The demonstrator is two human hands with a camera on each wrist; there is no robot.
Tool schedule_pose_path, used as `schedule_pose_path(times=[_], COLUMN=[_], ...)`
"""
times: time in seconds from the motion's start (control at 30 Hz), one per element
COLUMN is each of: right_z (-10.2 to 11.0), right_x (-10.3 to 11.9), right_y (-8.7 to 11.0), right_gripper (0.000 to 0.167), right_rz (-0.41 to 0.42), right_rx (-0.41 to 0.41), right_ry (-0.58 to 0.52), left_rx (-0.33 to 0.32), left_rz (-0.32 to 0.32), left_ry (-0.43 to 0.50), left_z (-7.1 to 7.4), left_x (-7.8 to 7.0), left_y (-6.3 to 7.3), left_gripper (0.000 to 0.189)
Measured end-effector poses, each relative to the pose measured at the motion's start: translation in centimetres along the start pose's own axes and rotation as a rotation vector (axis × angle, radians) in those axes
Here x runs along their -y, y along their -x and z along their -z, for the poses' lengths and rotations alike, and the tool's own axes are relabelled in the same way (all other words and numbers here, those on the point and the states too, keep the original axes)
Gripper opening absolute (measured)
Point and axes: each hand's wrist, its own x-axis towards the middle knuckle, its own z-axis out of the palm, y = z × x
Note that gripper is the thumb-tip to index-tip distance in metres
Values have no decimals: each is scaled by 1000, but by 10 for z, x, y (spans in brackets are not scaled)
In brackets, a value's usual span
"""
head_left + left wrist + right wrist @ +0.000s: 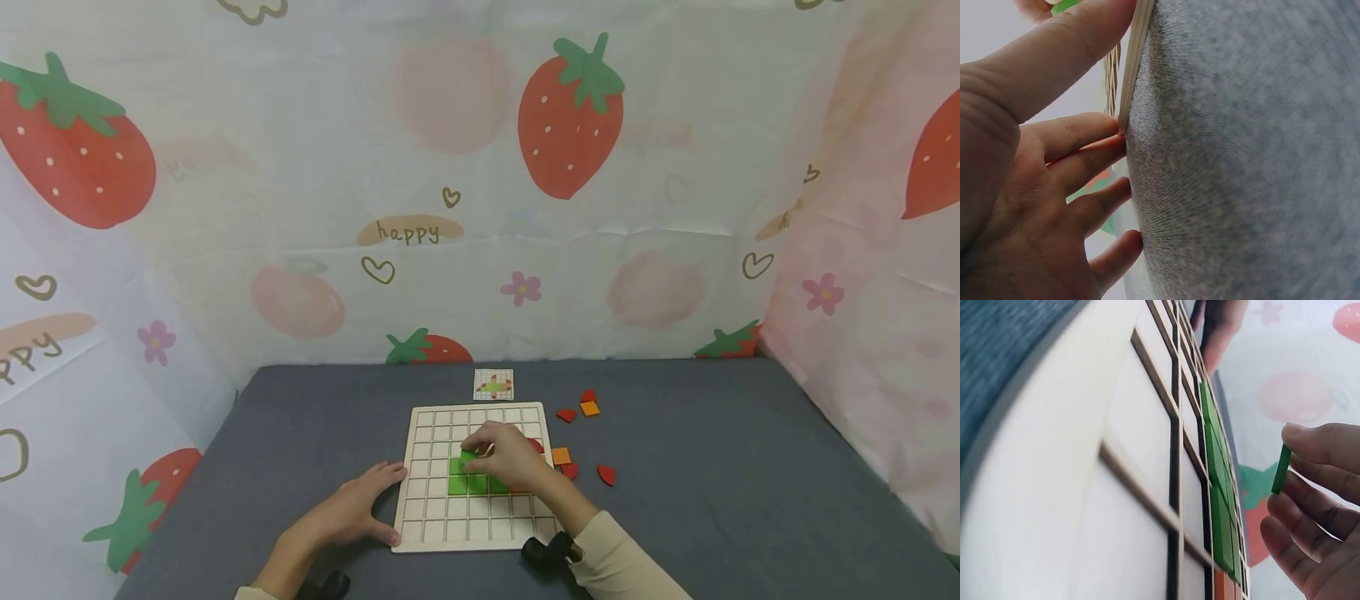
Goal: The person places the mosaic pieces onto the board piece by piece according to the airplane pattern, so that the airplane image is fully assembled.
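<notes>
A pale wooden grid board (427, 532) lies on the table. Along its left edge rests my left hand (348, 507), fingers spread and fairly straight; thumb and fingertips touch the board's side in the left wrist view. Over the middle of the board, my right hand (513, 458) pinches a thin green tile (1281, 469) between thumb and fingers, tilted and off the grid. Beneath it, several green tiles (457, 485) fill neighbouring cells. An orange piece (1223, 584) adjoins them. Partly behind the right hand, a red piece (535, 445) shows on the board.
Behind the board lies a small picture card (492, 384) with a coloured pattern on a grid. To the right are loose red pieces (607, 475) and orange squares (590, 408). Strawberry-printed cloth (480, 300) hangs behind the dark grey table (712, 467) and at both sides.
</notes>
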Motion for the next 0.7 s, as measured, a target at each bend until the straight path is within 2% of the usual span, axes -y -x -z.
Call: schedule_pose_path(times=[0.37,0.7], right_z=[-11,-22], right_x=[8,16], right_y=[-5,-10], right_gripper=[26,24], right_rz=[-12,1], right_rx=[31,61], right_ry=[2,66], left_rx=[6,4], left_rz=[-1,3], left_ry=[3,2], left_z=[1,1], left_x=[-2,-2], left_y=[0,0], left_gripper=[95,93])
